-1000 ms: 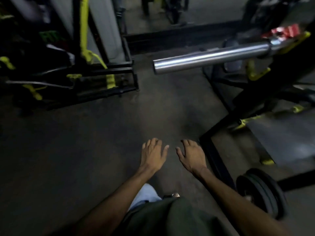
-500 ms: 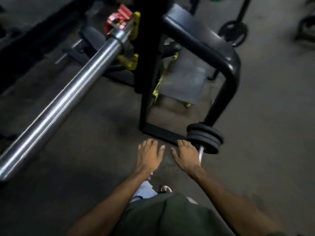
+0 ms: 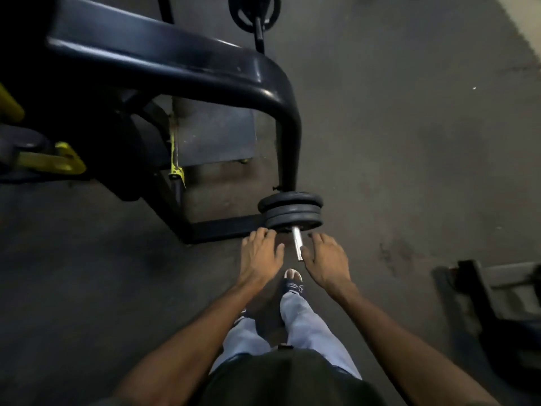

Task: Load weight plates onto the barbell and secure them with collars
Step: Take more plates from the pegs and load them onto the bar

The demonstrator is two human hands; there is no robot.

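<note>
A stack of three dark weight plates (image 3: pixel 291 211) sits on a short chrome storage peg (image 3: pixel 298 243) at the foot of the black rack frame (image 3: pixel 275 83). My left hand (image 3: pixel 259 254) hovers just left of the peg, fingers spread, its fingertips near the front plate's lower edge. Right of the peg is my right hand (image 3: pixel 326 260), also spread and holding nothing. The barbell and any collars are out of view.
Another plate on a peg (image 3: pixel 254 10) hangs at the top. Yellow hooks (image 3: pixel 55 161) stick out of the rack at left. A grey platform (image 3: pixel 213 136) lies inside the frame. A low dark bench base (image 3: pixel 497 291) stands at right. My sandalled foot (image 3: pixel 293 281) is below the hands.
My view has swung right and down, so the barbell sleeve and red collar have left the frame. The plate stack is now centred, and both hands have come up on either side of its peg.
</note>
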